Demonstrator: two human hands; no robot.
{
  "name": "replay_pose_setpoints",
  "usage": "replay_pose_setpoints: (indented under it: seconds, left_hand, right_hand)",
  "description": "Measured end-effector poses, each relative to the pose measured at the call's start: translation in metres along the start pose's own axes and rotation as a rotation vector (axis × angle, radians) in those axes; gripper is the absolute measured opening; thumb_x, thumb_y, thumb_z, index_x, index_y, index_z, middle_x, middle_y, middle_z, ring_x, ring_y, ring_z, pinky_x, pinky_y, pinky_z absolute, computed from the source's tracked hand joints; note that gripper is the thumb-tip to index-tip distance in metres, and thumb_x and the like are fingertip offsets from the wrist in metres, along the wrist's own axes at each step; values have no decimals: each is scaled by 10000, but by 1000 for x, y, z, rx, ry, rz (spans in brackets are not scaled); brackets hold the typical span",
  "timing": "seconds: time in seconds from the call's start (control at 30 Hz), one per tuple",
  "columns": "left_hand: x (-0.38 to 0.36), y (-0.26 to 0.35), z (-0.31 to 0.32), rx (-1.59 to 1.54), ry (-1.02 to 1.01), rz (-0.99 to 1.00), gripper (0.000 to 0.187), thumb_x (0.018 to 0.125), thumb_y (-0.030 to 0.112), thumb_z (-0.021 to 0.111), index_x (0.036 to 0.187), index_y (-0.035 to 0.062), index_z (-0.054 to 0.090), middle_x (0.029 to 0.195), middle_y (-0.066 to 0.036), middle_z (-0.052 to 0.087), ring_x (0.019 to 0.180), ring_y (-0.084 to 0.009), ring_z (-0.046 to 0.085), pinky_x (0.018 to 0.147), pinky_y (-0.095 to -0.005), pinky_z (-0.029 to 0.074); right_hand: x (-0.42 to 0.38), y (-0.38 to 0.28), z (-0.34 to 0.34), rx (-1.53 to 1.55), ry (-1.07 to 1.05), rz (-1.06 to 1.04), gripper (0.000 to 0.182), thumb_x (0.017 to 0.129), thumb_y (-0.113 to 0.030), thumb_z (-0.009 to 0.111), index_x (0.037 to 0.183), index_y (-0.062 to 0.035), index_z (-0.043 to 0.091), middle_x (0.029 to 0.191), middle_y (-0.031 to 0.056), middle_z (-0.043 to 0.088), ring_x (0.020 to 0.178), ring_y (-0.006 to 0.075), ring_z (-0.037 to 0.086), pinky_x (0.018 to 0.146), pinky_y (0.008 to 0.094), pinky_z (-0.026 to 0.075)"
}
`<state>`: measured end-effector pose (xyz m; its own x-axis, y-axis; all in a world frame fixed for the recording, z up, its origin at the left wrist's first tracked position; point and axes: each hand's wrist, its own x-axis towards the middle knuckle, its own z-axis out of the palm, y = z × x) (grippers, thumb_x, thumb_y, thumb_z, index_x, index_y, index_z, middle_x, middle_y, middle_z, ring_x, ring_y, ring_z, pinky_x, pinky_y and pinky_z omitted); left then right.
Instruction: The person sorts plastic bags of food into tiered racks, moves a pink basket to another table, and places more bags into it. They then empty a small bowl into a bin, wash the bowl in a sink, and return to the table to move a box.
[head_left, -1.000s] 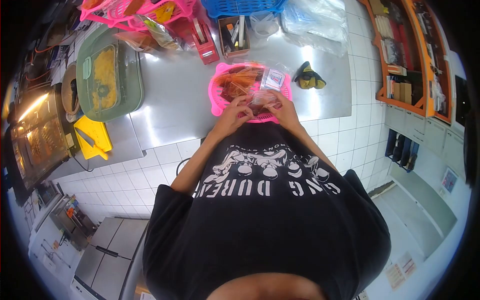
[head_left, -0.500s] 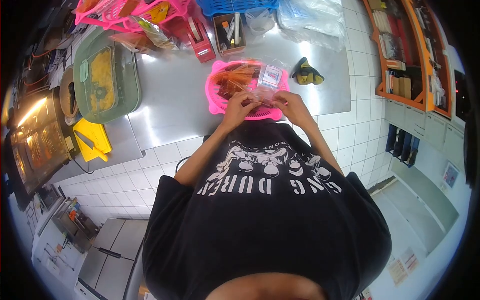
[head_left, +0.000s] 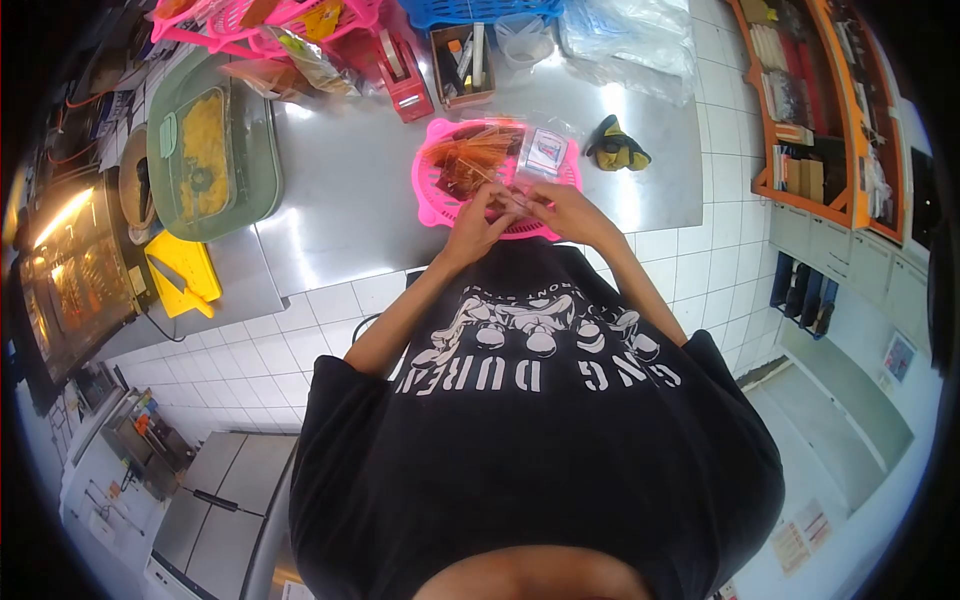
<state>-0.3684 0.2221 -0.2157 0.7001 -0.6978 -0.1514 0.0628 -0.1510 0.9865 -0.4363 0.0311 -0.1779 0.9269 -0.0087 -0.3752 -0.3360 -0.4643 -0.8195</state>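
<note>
A round pink basket (head_left: 432, 205) sits on the steel counter right in front of me. It holds clear packets of reddish-brown food (head_left: 470, 160) and a small packet with a white label (head_left: 545, 152). My left hand (head_left: 473, 225) and my right hand (head_left: 560, 212) meet over the basket's near side. Both pinch one small clear packet (head_left: 512, 198) between their fingertips, just above the basket.
A green lidded tray of yellow food (head_left: 210, 150) lies at left, a yellow board with a knife (head_left: 183, 275) below it. A red tape dispenser (head_left: 405, 75), a brown box of tools (head_left: 462, 62), more baskets and plastic bags line the back. A dark and yellow cloth (head_left: 615, 148) lies right.
My hands have drawn closer together over the basket's near side, still working the small clear packet between the fingertips. The view shifted slightly.
</note>
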Motion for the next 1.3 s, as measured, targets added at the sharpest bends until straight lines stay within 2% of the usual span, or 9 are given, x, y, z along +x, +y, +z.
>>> replay_pose_setpoints:
  seconds: [0.07,0.17,0.33,0.5,0.6,0.83,0.9,1.13,1.3]
  left_hand:
    - [2,-4,4,-15,21,3,192,844,33,671,987,6,545,914,-88,639,874,-146,633,789,-293,515]
    - [6,-10,9,-40,11,-15,194,850,47,671,990,4,545,947,-89,642,860,-147,632,777,-284,512]
    - [8,2,7,-27,118,25,178,876,105,653,993,-1,570,921,-114,665,861,-196,656,764,-303,515]
    - [-5,-13,-10,774,-20,-154,275,915,240,568,1081,24,608,871,-180,675,719,-340,657,663,-423,518]
    - [5,-4,3,896,-4,-219,275,910,224,558,1089,23,616,928,-182,671,752,-388,645,690,-478,510]
    - [12,-26,13,553,233,75,258,875,246,631,925,-6,623,997,-202,645,791,-374,641,723,-422,512]
    - [18,-31,19,254,264,-168,256,834,218,689,915,-17,627,952,-175,664,792,-326,654,763,-373,507]
    - [33,-17,31,75,290,-235,183,822,129,689,899,-20,616,827,-123,680,790,-259,668,725,-356,502]
    - [36,-23,31,185,201,86,172,786,99,716,838,8,579,831,-103,639,790,-229,643,710,-345,495]
  right_hand:
    - [-7,-2,2,114,-63,109,285,874,-182,612,1109,-20,606,1007,160,660,949,306,641,849,365,491]
    - [-11,-1,10,11,42,-39,286,853,-183,631,1076,-5,607,994,184,653,930,346,632,832,390,488]
    - [-12,2,-6,-159,-11,101,258,831,-163,626,1032,-2,614,936,188,627,912,387,585,813,432,467]
    - [-40,-1,-31,-229,135,-1,223,838,-109,593,1040,-21,628,942,160,616,921,361,563,808,423,457]
    - [-47,-15,-41,-290,219,-14,223,849,-67,572,1058,-40,641,988,136,618,933,338,563,812,411,460]
    - [-36,-8,-27,-245,84,-100,253,865,-50,580,1107,-86,641,975,131,602,939,327,558,838,405,455]
    - [-29,5,-18,-248,45,-86,246,864,-53,581,1101,-79,639,968,134,605,942,334,559,838,407,457]
    - [-9,21,-4,-291,-124,-142,114,785,-56,583,893,-46,618,951,149,602,921,353,548,819,444,444]
    - [-7,14,-12,-329,-177,-99,155,780,-64,595,929,-72,639,1007,146,587,996,350,529,821,462,439]
